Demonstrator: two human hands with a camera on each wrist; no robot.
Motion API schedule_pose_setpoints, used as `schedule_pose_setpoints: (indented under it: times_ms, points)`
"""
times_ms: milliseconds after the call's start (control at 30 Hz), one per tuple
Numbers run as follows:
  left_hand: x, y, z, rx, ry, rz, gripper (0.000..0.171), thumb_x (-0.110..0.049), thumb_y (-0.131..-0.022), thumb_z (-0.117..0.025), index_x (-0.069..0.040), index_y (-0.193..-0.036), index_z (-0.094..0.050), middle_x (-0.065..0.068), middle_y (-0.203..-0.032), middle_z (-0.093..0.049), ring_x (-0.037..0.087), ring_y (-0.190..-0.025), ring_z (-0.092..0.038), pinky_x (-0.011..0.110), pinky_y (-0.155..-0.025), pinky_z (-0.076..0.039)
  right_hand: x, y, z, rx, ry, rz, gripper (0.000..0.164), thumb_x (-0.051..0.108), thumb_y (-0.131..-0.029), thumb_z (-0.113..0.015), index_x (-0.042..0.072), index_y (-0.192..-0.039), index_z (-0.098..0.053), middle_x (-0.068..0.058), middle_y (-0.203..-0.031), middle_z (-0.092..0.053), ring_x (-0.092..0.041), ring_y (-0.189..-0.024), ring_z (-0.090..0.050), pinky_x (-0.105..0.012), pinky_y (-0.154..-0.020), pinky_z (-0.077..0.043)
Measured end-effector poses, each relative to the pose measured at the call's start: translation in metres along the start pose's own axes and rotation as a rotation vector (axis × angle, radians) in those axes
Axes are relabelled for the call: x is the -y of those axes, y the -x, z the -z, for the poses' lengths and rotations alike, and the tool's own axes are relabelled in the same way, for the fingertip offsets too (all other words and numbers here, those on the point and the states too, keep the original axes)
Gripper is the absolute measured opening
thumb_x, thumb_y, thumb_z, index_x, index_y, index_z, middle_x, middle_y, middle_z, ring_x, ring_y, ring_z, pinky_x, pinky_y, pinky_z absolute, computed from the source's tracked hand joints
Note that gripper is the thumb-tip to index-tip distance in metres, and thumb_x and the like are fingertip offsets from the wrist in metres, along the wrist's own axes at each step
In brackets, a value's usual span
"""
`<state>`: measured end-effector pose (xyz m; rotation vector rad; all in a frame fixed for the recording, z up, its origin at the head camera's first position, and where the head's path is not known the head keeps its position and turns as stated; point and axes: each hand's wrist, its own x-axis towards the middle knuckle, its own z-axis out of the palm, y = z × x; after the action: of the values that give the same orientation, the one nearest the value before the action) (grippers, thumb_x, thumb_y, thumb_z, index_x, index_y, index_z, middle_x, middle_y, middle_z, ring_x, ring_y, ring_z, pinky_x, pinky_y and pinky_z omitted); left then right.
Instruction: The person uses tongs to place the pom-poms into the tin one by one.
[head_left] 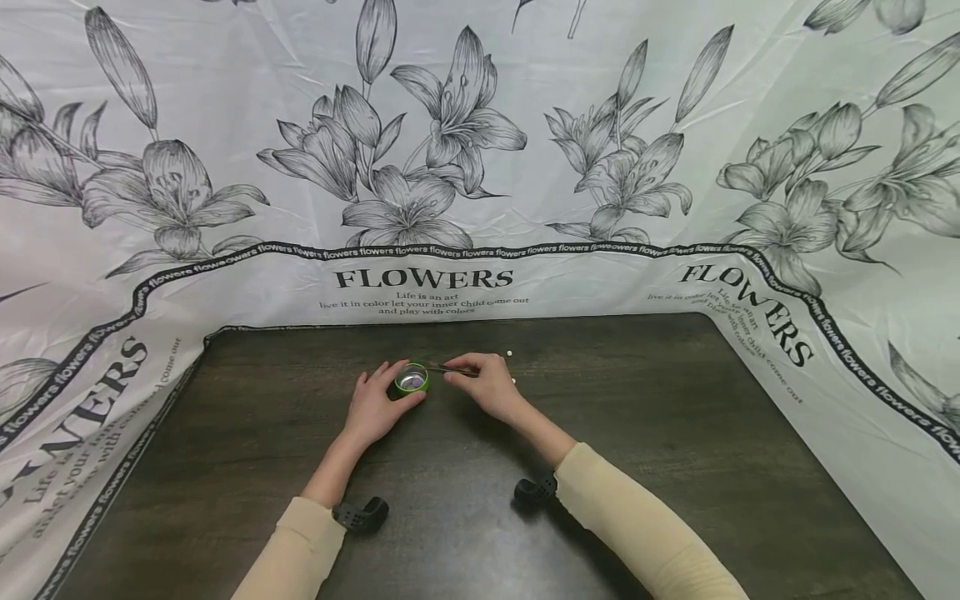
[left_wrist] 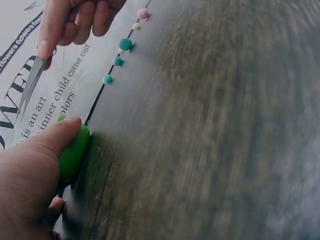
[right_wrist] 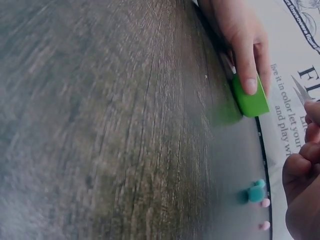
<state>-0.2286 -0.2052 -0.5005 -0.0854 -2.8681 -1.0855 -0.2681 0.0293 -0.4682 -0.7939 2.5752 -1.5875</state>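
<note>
A small round green container [right_wrist: 254,104] stands on the dark table, its inside shiny with a purplish patch in the head view. My left hand [head_left: 372,408] holds it by the side, thumb on the near wall and fingers round the far side. Metal tweezers [left_wrist: 33,82] are pinched in my right hand [head_left: 487,390], pointing left just above the container's rim. Nothing shows between the tweezer tips in either wrist view. Several small pom-poms lie near the right hand: teal [left_wrist: 126,44], pink [left_wrist: 143,13] and pale yellow [left_wrist: 136,26]. The right hand covers most of them in the head view.
The dark wood-grain table [head_left: 660,433] spreads round both hands. White cloth [head_left: 585,283] with flower drawings and lettering rises along its back and sides. Dark wrist devices [head_left: 363,515] are worn at both cuffs.
</note>
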Motion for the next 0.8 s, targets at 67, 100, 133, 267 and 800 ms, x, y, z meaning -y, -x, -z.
schedule_pose_setpoints:
  times_ms: [67,100,133,267,800]
  points:
    - [0.0,0.0,-0.001,0.002,-0.007,-0.005,0.076,-0.044,-0.094,-0.075,-0.008,-0.155,-0.047,0.029,-0.157,-0.038,0.045,-0.149,-0.028,0.065,-0.121,-0.01,0.0,0.0,0.003,-0.01,-0.005,-0.014,0.022,0.018,-0.095,-0.076,0.007,-0.114,-0.078,-0.004,-0.104,-0.077,-0.024,-0.106,-0.071,-0.045,-0.09,-0.058]
    - [0.0,-0.001,-0.001,0.003,-0.007,-0.005,0.076,-0.044,-0.094,-0.075,-0.008,-0.155,-0.047,0.029,-0.157,-0.039,0.045,-0.149,-0.029,0.065,-0.121,-0.01,-0.001,0.0,0.006,-0.019,-0.009,-0.025,0.022,0.019,-0.096,-0.075,0.008,-0.114,-0.078,-0.003,-0.103,-0.076,-0.025,-0.106,-0.071,-0.047,-0.091,-0.057]
    - [0.0,-0.001,-0.001,0.004,-0.005,-0.003,0.076,-0.044,-0.094,-0.075,-0.008,-0.155,-0.047,0.028,-0.157,-0.039,0.044,-0.149,-0.029,0.064,-0.122,-0.01,-0.001,-0.001,0.008,-0.031,-0.012,-0.035,0.021,0.019,-0.096,-0.076,0.008,-0.114,-0.078,-0.003,-0.1,-0.076,-0.025,-0.106,-0.07,-0.049,-0.093,-0.056]
    - [0.0,-0.001,-0.001,0.0,0.004,-0.002,0.076,-0.043,-0.093,-0.076,-0.008,-0.154,-0.048,0.028,-0.157,-0.039,0.043,-0.149,-0.03,0.063,-0.123,-0.009,-0.005,-0.003,0.022,-0.083,-0.027,-0.07,0.02,0.02,-0.096,-0.076,0.009,-0.113,-0.078,-0.001,-0.097,-0.075,-0.024,-0.103,-0.07,-0.049,-0.095,-0.055]
    - [0.0,0.001,-0.001,-0.01,0.012,-0.02,0.074,-0.042,-0.093,-0.076,-0.007,-0.153,-0.049,0.029,-0.155,-0.042,0.043,-0.148,-0.032,0.061,-0.123,-0.008,-0.046,0.006,0.077,-0.202,0.021,-0.137,0.024,0.019,-0.095,-0.076,0.005,-0.114,-0.077,-0.005,-0.092,-0.067,-0.019,-0.082,-0.054,-0.032,-0.069,-0.048]
